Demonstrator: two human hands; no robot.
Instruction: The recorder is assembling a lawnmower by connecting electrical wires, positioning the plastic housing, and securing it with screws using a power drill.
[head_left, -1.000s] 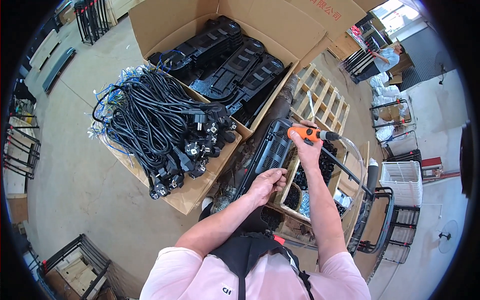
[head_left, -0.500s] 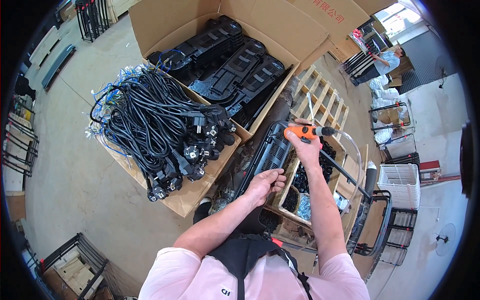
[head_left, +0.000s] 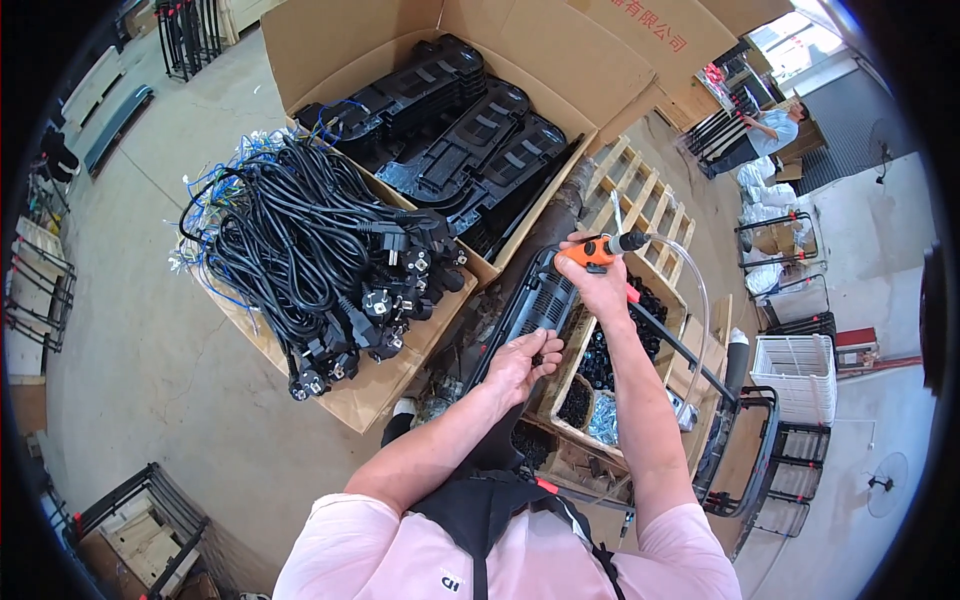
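My right hand [head_left: 602, 290] grips an orange and black power screwdriver [head_left: 585, 251] with a clear hose at its back end. The tool lies across the far end of a long black plastic housing with slotted vents [head_left: 551, 304]; its tip is hidden by the hand and tool body. Over the near part of this housing is my left hand [head_left: 518, 366], fingers curled and thumb pressed to them. Something small and dark shows at those fingers, too small to name.
A wooden tray [head_left: 560, 412] of small black parts, screws and clear bags stands right of the housing. To the left, black power cords [head_left: 290, 230] with plugs lie heaped on cardboard. Beyond is a carton [head_left: 520, 35] of black plastic covers. Another person [head_left: 770, 130] stands far right.
My right hand and the screwdriver have moved slightly left and away from me, over the housing's far end. My left hand has shifted slightly left and away too, fingers still curled.
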